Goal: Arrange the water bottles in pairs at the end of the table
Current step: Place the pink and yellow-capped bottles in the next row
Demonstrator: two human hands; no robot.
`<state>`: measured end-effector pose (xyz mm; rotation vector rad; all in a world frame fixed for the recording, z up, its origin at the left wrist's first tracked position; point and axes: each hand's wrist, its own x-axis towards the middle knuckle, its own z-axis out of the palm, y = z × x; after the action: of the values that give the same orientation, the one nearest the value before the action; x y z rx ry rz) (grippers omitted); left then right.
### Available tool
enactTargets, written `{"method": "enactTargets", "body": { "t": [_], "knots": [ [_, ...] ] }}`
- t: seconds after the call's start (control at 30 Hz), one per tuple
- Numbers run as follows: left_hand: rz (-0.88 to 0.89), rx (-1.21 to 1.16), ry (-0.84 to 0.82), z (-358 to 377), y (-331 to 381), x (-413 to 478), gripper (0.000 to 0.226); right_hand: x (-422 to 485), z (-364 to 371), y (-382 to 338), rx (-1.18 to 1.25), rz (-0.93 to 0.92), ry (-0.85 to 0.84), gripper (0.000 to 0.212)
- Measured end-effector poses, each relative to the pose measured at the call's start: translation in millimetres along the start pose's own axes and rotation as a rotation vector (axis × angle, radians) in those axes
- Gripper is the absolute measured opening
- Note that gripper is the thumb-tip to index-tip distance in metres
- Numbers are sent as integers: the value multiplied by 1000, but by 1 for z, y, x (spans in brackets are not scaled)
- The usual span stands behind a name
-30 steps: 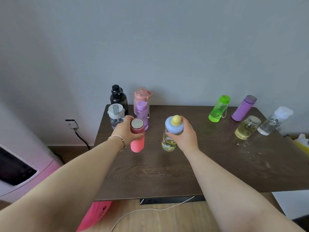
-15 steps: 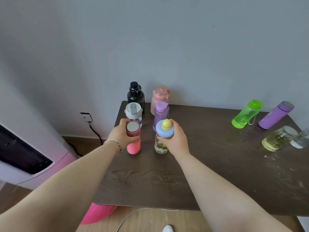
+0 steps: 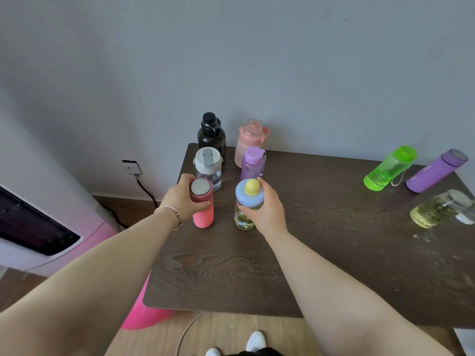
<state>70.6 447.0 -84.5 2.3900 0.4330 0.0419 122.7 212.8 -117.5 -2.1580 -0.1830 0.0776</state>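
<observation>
At the left end of the dark wooden table (image 3: 321,265), a coral-pink bottle (image 3: 203,206) stands upright and is gripped around its upper part by the left hand (image 3: 181,199), whose fingers are wrapped about it from the left. Just behind this bottle a clear bottle with a white lid (image 3: 208,167) is seen, and behind that a black bottle (image 3: 211,133) stands by the wall. To the right of the coral-pink bottle, a clear bottle with a blue cap and yellow knob (image 3: 247,204) stands upright and is clasped by the right hand (image 3: 267,209), which is closed around its right side below the cap. The two held bottles are set side by side, slightly apart. Behind the blue-capped one a small purple bottle (image 3: 253,163) and a pale pink jug (image 3: 250,141) are placed. Well apart, at the right end, a green bottle (image 3: 389,168), a purple flask (image 3: 435,170) and a yellowish jar (image 3: 437,209) are lying on their sides.
</observation>
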Motion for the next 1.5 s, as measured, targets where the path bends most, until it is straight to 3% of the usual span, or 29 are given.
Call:
{"method": "enactTargets", "body": {
  "t": [0.5,0.7,0.9,1.03,1.23,1.5],
  "knots": [
    [27,-28,19,8,-2,4,67,0,-4,2,-126,-13,-85,92],
    [30,-4,-14,14,-2,4,76,4,-11,0,-275,-44,-163,98],
    [188,384,110,17,4,-2,86,-2,-44,6,-539,-143,-226,99],
    [316,603,126,16,24,-5,87,-10,-69,17,-790,-187,-175,86],
    [570,737,93,41,86,-17,82,-18,-113,32,-897,-188,-18,76],
    [534,785,13,126,181,-46,83,-45,-212,93,-837,-55,95,75]
  ]
}}
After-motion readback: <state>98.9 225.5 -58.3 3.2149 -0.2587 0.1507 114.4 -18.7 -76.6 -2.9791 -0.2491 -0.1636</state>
